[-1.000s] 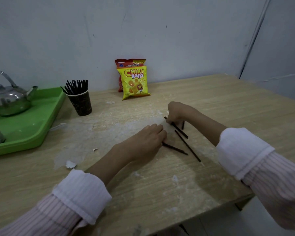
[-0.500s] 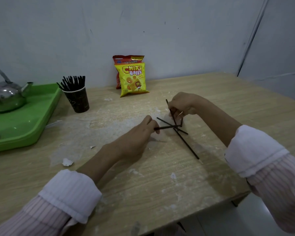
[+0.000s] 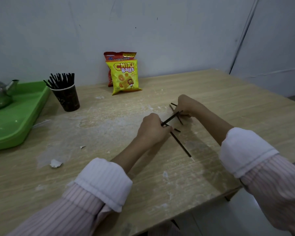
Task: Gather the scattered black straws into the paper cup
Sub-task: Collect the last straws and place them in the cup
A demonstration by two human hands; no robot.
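Your left hand (image 3: 152, 131) is curled, its fingertips pinching one end of a thin black straw (image 3: 170, 118) that slants up towards your right hand (image 3: 186, 106). The right hand is curled as well, gripping a small bundle of black straws (image 3: 180, 120) just above the light wooden tabletop (image 3: 160, 184) — how many it holds cannot be told. One long black straw (image 3: 180, 144) lies flat on the tabletop, running from beside your left fingers towards the near edge. The dark paper cup (image 3: 67, 99) stands upright, well apart at the far left, just beside the green plastic tray (image 3: 20, 120) — with a sheaf of upright black straws (image 3: 60, 80) inside it. A yellow snack bag (image 3: 124, 77) stands by the wall.
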